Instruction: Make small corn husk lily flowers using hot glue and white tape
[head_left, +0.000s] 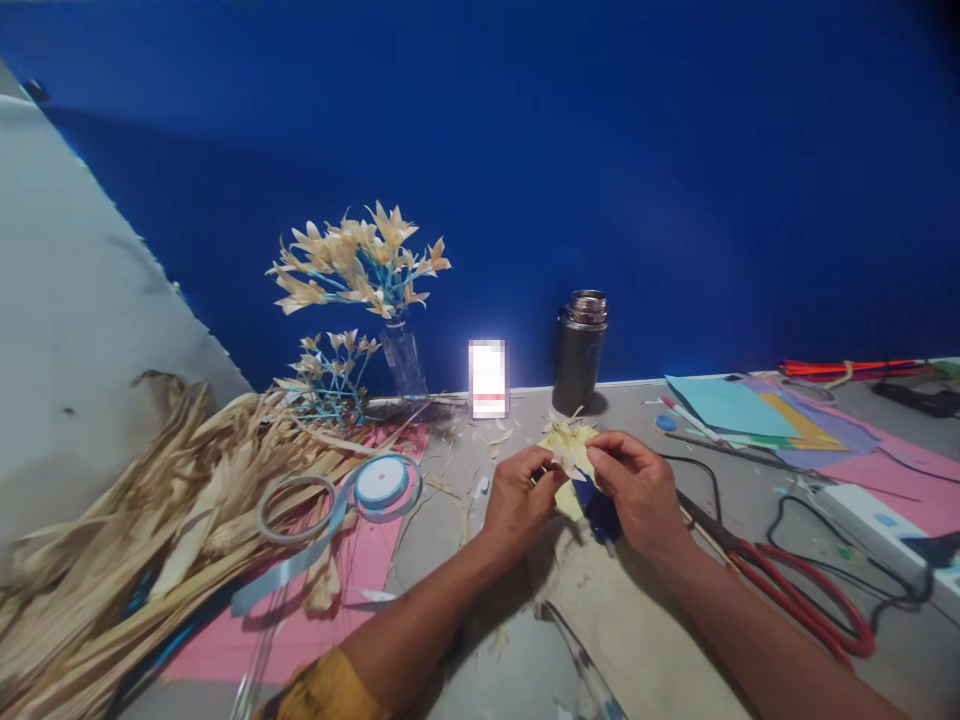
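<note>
My left hand [521, 495] and my right hand [637, 490] are close together over the middle of the table, fingers pinched. Between their fingertips is a thin pale husk petal [574, 462], gripped from both sides. Just behind it lies crumpled yellow paper [570, 437] with small husk scraps on it. A dark blue object [598, 510] shows below the petal, beside my right hand; its kind cannot be made out. Finished husk flowers on blue stems [360, 255] stand in a clear glass vase [403, 360] to the left.
Dry corn husks [187, 490] heap up at left, beside a ribbon roll [382, 483] and a tape ring [296, 510] over pink paper [360, 600]. An uncapped flask [580, 355] and a bright phone-like screen [489, 380] stand behind. Red-handled scissors [817, 600] and a power strip [885, 535] lie right.
</note>
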